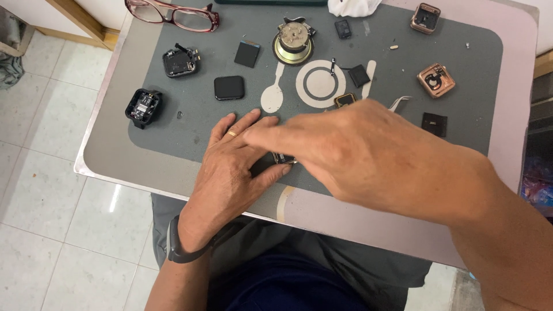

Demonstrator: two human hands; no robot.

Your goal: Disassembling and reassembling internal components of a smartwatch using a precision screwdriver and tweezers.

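Observation:
My left hand (230, 167) lies flat on the grey work mat (190, 124), a ring on one finger and a dark band on the wrist. Its thumb and fingers pin a small dark watch part (281, 159) against the mat. My right hand (340, 147) reaches across from the right and hovers over the same part, fingers pointing left and pinched together. A thin metal tool tip (400, 102) sticks out behind the right hand; how it is held is hidden.
Scattered on the mat: a black watch case (143, 106), an opened watch body (180, 61), a black screen (229, 87), a dark square (247, 54), a round speaker (293, 41), two copper-coloured cases (436, 79) (425, 17), red glasses (173, 14), a white cloth (352, 6).

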